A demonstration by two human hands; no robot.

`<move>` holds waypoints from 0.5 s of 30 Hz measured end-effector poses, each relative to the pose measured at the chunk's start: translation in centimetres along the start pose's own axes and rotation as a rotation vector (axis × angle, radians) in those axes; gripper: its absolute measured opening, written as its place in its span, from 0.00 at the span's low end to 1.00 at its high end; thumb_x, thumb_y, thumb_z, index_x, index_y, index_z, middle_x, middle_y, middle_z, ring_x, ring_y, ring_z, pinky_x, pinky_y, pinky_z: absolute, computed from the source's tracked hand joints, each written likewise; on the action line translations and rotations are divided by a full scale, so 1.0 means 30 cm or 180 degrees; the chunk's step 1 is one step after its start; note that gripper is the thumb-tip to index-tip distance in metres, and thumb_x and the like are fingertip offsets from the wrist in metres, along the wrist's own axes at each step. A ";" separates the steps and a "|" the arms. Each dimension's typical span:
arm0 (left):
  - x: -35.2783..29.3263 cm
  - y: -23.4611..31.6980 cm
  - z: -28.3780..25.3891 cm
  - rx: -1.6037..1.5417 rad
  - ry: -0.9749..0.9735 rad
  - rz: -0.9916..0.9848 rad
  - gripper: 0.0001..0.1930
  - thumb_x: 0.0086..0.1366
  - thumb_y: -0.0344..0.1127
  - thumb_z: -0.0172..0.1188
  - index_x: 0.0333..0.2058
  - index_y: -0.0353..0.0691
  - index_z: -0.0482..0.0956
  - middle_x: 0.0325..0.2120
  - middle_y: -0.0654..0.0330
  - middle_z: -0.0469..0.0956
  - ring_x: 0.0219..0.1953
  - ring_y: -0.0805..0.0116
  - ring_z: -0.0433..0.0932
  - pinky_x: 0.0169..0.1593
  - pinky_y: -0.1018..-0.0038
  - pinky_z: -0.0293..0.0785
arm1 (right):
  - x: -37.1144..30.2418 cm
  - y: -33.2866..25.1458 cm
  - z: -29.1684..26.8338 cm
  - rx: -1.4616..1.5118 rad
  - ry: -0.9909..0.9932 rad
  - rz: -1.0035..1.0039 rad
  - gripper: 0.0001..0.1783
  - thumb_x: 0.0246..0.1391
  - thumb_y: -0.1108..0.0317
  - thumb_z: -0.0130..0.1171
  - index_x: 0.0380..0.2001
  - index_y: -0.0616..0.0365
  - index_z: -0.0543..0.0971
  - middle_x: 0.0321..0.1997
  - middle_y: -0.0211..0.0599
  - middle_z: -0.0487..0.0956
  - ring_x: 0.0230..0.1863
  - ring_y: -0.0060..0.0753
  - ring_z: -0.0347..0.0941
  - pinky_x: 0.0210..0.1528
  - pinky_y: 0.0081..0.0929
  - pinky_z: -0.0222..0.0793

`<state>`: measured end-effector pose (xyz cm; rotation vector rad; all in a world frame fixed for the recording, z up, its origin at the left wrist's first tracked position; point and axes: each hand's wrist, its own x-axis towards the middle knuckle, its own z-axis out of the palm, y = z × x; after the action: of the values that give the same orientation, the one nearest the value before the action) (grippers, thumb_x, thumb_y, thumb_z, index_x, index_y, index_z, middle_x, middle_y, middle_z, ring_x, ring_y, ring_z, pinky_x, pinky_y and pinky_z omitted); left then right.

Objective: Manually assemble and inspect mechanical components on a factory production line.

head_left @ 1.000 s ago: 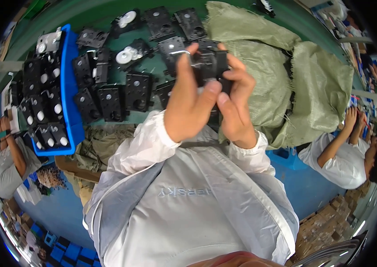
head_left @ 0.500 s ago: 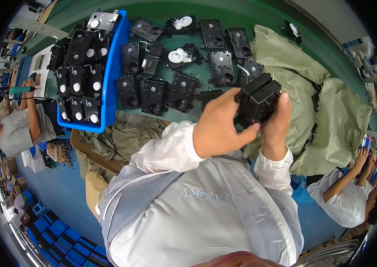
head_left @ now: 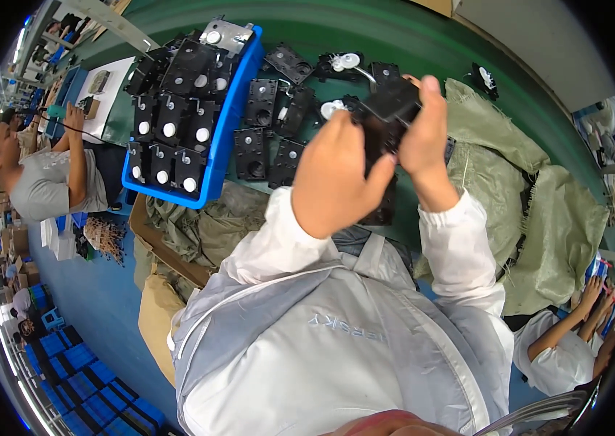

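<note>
Both of my hands hold one black plastic housing part (head_left: 389, 109) up over the green table (head_left: 365, 36). My left hand (head_left: 333, 174) grips its lower left side, thumb against the part. The fingers of my right hand (head_left: 424, 138) wrap its right edge and top. More black housings (head_left: 267, 134) lie flat on the table just left of my hands, some with white round pieces (head_left: 344, 62) near them. White sleeves cover both my forearms.
A blue tray (head_left: 224, 138) packed with black housings sits at the table's left. Olive cloth sacks (head_left: 540, 211) drape at the right and under the table edge. One person sits at left, another at lower right. Blue crates stand on the floor.
The view swung so the blue tray sits nearer the centre. My hands, still on the black part, lifted it and turned it between them.
</note>
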<state>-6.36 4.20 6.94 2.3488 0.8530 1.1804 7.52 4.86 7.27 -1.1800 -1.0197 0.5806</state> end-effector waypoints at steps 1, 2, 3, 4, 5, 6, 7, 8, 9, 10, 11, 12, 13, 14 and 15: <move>0.015 -0.031 -0.022 0.0076 0.0094 0.0010 0.17 0.51 0.32 0.63 0.38 0.27 0.73 0.32 0.46 0.72 0.28 0.51 0.72 0.31 0.65 0.71 | 0.019 0.011 0.029 -0.0116 -0.0125 -0.0008 0.32 0.68 0.50 0.30 0.28 0.62 0.78 0.23 0.31 0.78 0.23 0.25 0.66 0.30 0.24 0.63; 0.029 -0.059 -0.045 0.0151 0.0189 0.0021 0.16 0.51 0.32 0.63 0.37 0.28 0.74 0.30 0.48 0.72 0.27 0.52 0.72 0.31 0.65 0.70 | 0.040 0.021 0.061 -0.0233 -0.0248 -0.0016 0.32 0.68 0.50 0.30 0.32 0.62 0.79 0.26 0.33 0.79 0.25 0.26 0.69 0.33 0.24 0.66; 0.047 -0.075 -0.072 0.0044 0.0212 -0.0204 0.16 0.51 0.32 0.64 0.37 0.29 0.75 0.29 0.49 0.74 0.27 0.53 0.73 0.31 0.65 0.71 | 0.068 0.031 0.098 -0.0328 -0.0278 -0.0051 0.32 0.68 0.50 0.30 0.29 0.62 0.79 0.25 0.33 0.80 0.25 0.27 0.69 0.33 0.25 0.66; 0.062 -0.087 -0.100 -0.0065 0.0236 -0.0428 0.16 0.50 0.32 0.64 0.36 0.29 0.76 0.28 0.50 0.75 0.27 0.53 0.74 0.32 0.66 0.72 | 0.095 0.039 0.138 -0.0425 -0.0306 -0.0086 0.33 0.68 0.51 0.30 0.26 0.62 0.79 0.24 0.33 0.80 0.24 0.28 0.69 0.33 0.25 0.66; 0.072 -0.106 -0.118 -0.0048 0.0222 -0.0394 0.16 0.50 0.32 0.64 0.36 0.29 0.76 0.28 0.50 0.75 0.27 0.53 0.74 0.32 0.66 0.72 | 0.109 0.061 0.179 -0.0401 -0.0278 -0.0102 0.33 0.68 0.51 0.30 0.26 0.62 0.79 0.24 0.33 0.80 0.24 0.28 0.69 0.33 0.25 0.66; 0.085 -0.132 -0.134 -0.0081 0.0307 -0.0486 0.16 0.50 0.31 0.65 0.37 0.28 0.77 0.29 0.50 0.77 0.28 0.55 0.76 0.33 0.67 0.73 | 0.125 0.091 0.226 -0.0134 -0.0227 -0.0018 0.34 0.67 0.49 0.31 0.20 0.63 0.74 0.21 0.35 0.77 0.23 0.32 0.66 0.31 0.30 0.64; 0.094 -0.151 -0.147 -0.0119 0.0389 -0.0574 0.17 0.50 0.30 0.66 0.37 0.27 0.77 0.30 0.50 0.80 0.29 0.56 0.78 0.35 0.69 0.75 | 0.138 0.110 0.258 0.0133 -0.0174 0.0065 0.36 0.67 0.47 0.31 0.13 0.64 0.69 0.17 0.38 0.74 0.21 0.35 0.64 0.29 0.35 0.62; 0.099 -0.164 -0.161 -0.0098 0.0391 -0.0536 0.17 0.50 0.30 0.66 0.37 0.27 0.77 0.30 0.50 0.80 0.29 0.56 0.78 0.35 0.69 0.75 | 0.150 0.107 0.280 0.0159 -0.0159 0.0033 0.36 0.67 0.47 0.31 0.13 0.64 0.69 0.17 0.38 0.74 0.21 0.35 0.64 0.29 0.35 0.62; 0.106 -0.175 -0.171 -0.0133 0.0341 -0.0730 0.17 0.51 0.29 0.66 0.39 0.26 0.77 0.31 0.49 0.80 0.30 0.58 0.79 0.36 0.70 0.76 | 0.163 0.102 0.295 0.0070 -0.0241 0.0155 0.37 0.66 0.47 0.31 0.13 0.64 0.68 0.17 0.38 0.74 0.22 0.37 0.64 0.30 0.36 0.62; 0.106 -0.188 -0.176 -0.0178 0.0284 -0.0937 0.18 0.52 0.28 0.66 0.40 0.25 0.76 0.33 0.49 0.81 0.31 0.59 0.79 0.38 0.72 0.76 | 0.169 0.100 0.305 -0.0030 -0.0320 0.0293 0.37 0.66 0.46 0.32 0.13 0.64 0.68 0.17 0.39 0.74 0.22 0.38 0.65 0.31 0.37 0.63; 0.107 -0.202 -0.179 -0.0227 0.0220 -0.1140 0.19 0.53 0.27 0.66 0.42 0.24 0.76 0.34 0.48 0.81 0.32 0.61 0.80 0.39 0.73 0.77 | 0.178 0.099 0.310 -0.0132 -0.0392 0.0431 0.37 0.66 0.45 0.32 0.12 0.63 0.68 0.17 0.39 0.74 0.23 0.39 0.65 0.32 0.38 0.64; 0.110 -0.219 -0.181 -0.0280 0.0150 -0.1337 0.19 0.54 0.26 0.66 0.44 0.22 0.75 0.36 0.48 0.82 0.33 0.62 0.81 0.41 0.75 0.78 | 0.189 0.101 0.312 -0.0237 -0.0454 0.0569 0.38 0.65 0.44 0.32 0.12 0.63 0.68 0.17 0.39 0.74 0.23 0.41 0.66 0.33 0.39 0.65; 0.112 -0.245 -0.178 -0.0501 0.0154 -0.1487 0.20 0.54 0.27 0.66 0.44 0.22 0.75 0.36 0.47 0.82 0.35 0.62 0.82 0.41 0.74 0.78 | 0.194 0.107 0.312 -0.0234 -0.0432 0.0561 0.38 0.65 0.44 0.32 0.12 0.63 0.68 0.17 0.39 0.74 0.23 0.41 0.66 0.33 0.39 0.65; 0.115 -0.278 -0.176 -0.0729 0.0149 -0.1631 0.20 0.54 0.27 0.66 0.44 0.22 0.75 0.36 0.47 0.83 0.37 0.61 0.82 0.41 0.73 0.78 | 0.203 0.117 0.309 -0.0309 -0.0709 0.0720 0.36 0.66 0.44 0.33 0.16 0.64 0.72 0.20 0.40 0.76 0.25 0.39 0.68 0.35 0.37 0.66; 0.113 -0.314 -0.172 -0.0765 0.0095 -0.1594 0.20 0.54 0.27 0.66 0.44 0.22 0.75 0.36 0.47 0.83 0.37 0.61 0.82 0.41 0.73 0.78 | 0.220 0.137 0.296 -0.0400 -0.0947 0.0889 0.35 0.66 0.45 0.34 0.20 0.64 0.75 0.23 0.40 0.77 0.27 0.37 0.69 0.37 0.34 0.66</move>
<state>-12.26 13.76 6.55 1.7866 1.1517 1.0354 3.24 15.79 5.99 -1.3866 -1.1631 0.9448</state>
